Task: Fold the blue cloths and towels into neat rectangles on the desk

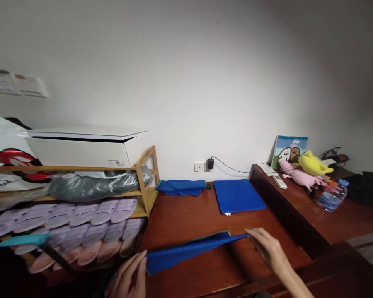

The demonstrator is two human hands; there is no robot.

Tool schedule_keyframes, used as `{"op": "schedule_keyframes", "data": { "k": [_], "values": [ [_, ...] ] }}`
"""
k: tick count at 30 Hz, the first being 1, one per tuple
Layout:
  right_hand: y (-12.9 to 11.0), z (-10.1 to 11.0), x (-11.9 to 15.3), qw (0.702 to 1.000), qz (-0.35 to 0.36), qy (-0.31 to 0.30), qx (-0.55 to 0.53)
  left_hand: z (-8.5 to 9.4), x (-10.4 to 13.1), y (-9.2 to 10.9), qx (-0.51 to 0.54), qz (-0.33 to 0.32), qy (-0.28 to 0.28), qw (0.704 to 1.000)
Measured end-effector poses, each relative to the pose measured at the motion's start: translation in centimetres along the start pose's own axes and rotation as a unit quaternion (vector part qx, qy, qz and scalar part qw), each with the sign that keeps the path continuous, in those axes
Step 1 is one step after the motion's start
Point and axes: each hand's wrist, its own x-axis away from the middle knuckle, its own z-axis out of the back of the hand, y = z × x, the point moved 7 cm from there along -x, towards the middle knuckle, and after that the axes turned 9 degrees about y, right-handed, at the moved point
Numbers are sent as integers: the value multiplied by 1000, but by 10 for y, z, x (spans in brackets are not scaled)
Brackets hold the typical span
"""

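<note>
A blue cloth is stretched between my two hands above the brown wooden table. My left hand pinches its left end, and my right hand grips the right corner between thumb and fingers. The cloth looks long and narrow, with a greenish edge along the top. Farther back on the table lies a flat, square blue cloth with a small white tag. Against the wall at the back left rests another folded blue cloth.
To the left, a wooden rack holds lilac slippers and a white box. A raised surface on the right carries a water bottle, a pink plush toy and a remote. A black plug sits in the wall.
</note>
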Motion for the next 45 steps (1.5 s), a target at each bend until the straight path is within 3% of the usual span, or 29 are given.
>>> {"op": "schedule_keyframes", "data": {
  "k": [3, 5, 8, 12, 15, 19, 23, 26, 29, 31, 33, 37, 41, 45],
  "values": [
    [-9, 51, -41, 999, 10, 41, 18, -20, -47, 36, 62, -25, -19, 998],
    [-13, 82, -59, 997, 13, 59, 43, -36, -71, 50, 114, -20, -91, 989],
    [-11, 118, -73, 995, -7, 57, 77, -66, -92, 54, 180, 26, -217, 959],
    [17, 137, -78, 993, -61, 0, 100, -127, -91, 58, 243, 122, -381, 884],
    [63, 132, -90, 985, -115, -41, 124, -186, -89, 70, 281, 163, -442, 836],
    [138, 120, -138, 971, -172, -66, 154, -268, -108, 94, 310, 134, -434, 835],
    [193, 123, -214, 967, -152, 1, 206, -338, -140, 116, 304, 94, -385, 866],
    [223, 130, -253, 961, -154, 45, 225, -375, -157, 127, 294, 74, -354, 885],
    [247, 133, -265, 957, -153, 73, 234, -399, -156, 131, 281, 51, -337, 897],
    [262, 130, -255, 956, -152, 78, 237, -407, -140, 131, 271, 34, -341, 900],
    [278, 120, -233, 955, -160, 70, 242, -412, -108, 129, 256, 14, -357, 898],
    [308, 82, -156, 938, -214, 15, 272, -408, -11, 125, 214, -35, -409, 886],
    [315, 38, -68, 917, -272, -33, 290, -391, 92, 124, 159, -64, -453, 875],
    [308, 7, -10, 897, -309, -51, 312, -363, 158, 113, 111, -68, -454, 881]
  ]
}}
